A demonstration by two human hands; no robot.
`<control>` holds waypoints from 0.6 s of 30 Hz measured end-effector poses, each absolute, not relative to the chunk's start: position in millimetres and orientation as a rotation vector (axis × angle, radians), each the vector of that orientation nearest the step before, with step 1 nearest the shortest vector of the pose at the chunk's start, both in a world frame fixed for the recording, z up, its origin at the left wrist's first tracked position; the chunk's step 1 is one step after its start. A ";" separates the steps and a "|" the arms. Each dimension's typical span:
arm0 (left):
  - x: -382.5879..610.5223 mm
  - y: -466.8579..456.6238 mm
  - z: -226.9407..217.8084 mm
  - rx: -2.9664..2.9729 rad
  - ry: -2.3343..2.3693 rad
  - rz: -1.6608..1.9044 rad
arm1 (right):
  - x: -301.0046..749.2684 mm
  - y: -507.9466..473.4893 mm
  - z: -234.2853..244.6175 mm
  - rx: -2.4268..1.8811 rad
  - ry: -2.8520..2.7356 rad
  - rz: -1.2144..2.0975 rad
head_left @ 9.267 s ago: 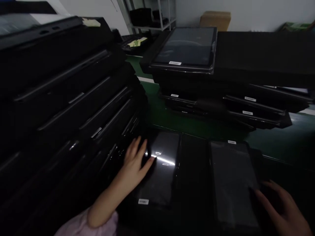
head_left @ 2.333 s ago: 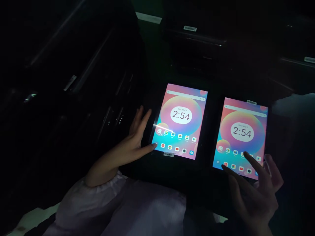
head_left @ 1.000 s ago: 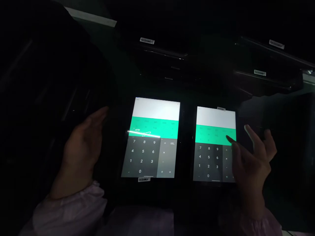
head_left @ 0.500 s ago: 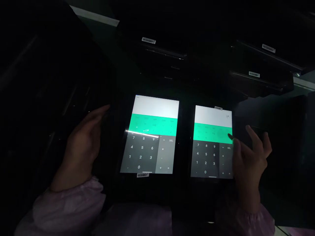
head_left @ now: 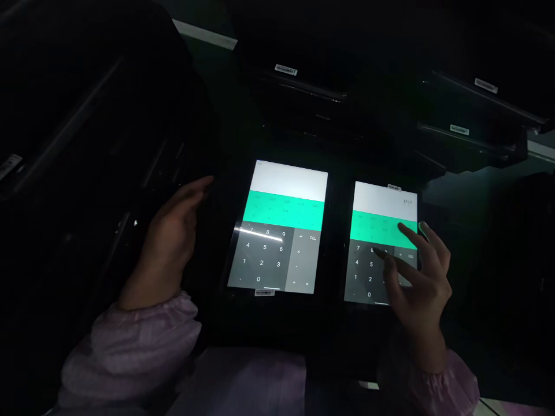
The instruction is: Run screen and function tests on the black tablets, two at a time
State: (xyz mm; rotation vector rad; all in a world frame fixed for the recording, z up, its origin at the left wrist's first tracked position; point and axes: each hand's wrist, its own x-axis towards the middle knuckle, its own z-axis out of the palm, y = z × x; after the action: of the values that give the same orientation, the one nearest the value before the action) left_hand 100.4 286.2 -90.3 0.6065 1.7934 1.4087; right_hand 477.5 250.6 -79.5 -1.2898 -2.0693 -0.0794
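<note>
Two lit tablets lie side by side in front of me, both showing a calculator with a white top, a green band and a grey keypad. Over the right tablet (head_left: 368, 208) my right hand (head_left: 418, 277) is spread, fingers apart, with fingertips on the green band and the top of the keypad; it holds nothing. Small characters show in that tablet's white field. To the left of the left tablet (head_left: 281, 225) my left hand (head_left: 171, 242) hovers, loosely cupped with fingers extended, touching nothing I can make out. Both wrists wear pale pink cuffs.
Stacks of dark tablets in black trays rise at the left (head_left: 87, 150) and across the back (head_left: 472, 127), each with small white labels. A green bench surface (head_left: 468, 190) shows dimly at the right. The scene is very dark away from the two screens.
My right hand has moved left onto the right tablet's screen, fingers now on the green band and keypad; more characters appear in its white field. My left hand stays beside the left tablet.
</note>
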 end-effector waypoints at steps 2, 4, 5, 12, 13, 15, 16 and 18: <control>99.9 285.8 -91.6 0.623 1.791 1.405 | 473.0 248.8 -78.3 -1.296 -2.096 -0.087; 100.4 285.1 -91.5 0.645 1.793 1.404 | 464.7 246.5 -76.1 -1.302 -2.139 -0.066; 100.8 284.8 -90.9 0.651 1.792 1.404 | 460.4 245.6 -75.0 -1.306 -2.161 -0.049; 102.8 286.6 -83.2 0.558 1.790 1.383 | 488.9 250.1 -78.6 -1.465 -1.943 -0.249; 102.7 287.0 -82.9 0.548 1.781 1.382 | 499.2 251.4 -81.2 -1.535 -1.871 -0.319; 102.5 287.6 -83.0 0.540 1.775 1.391 | 515.8 253.2 -86.9 -1.641 -1.786 -0.385; 102.5 287.8 -83.3 0.533 1.775 1.399 | 520.7 253.7 -89.4 -1.662 -1.778 -0.386; 102.7 287.9 -83.8 0.520 1.769 1.417 | 523.4 253.8 -92.9 -1.680 -1.811 -0.342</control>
State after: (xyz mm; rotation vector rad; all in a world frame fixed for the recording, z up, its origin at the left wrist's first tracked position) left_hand 102.7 287.9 -83.8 0.5200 1.7694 1.4170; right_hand 523.4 253.8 -92.9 -1.6800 -1.8110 -0.3421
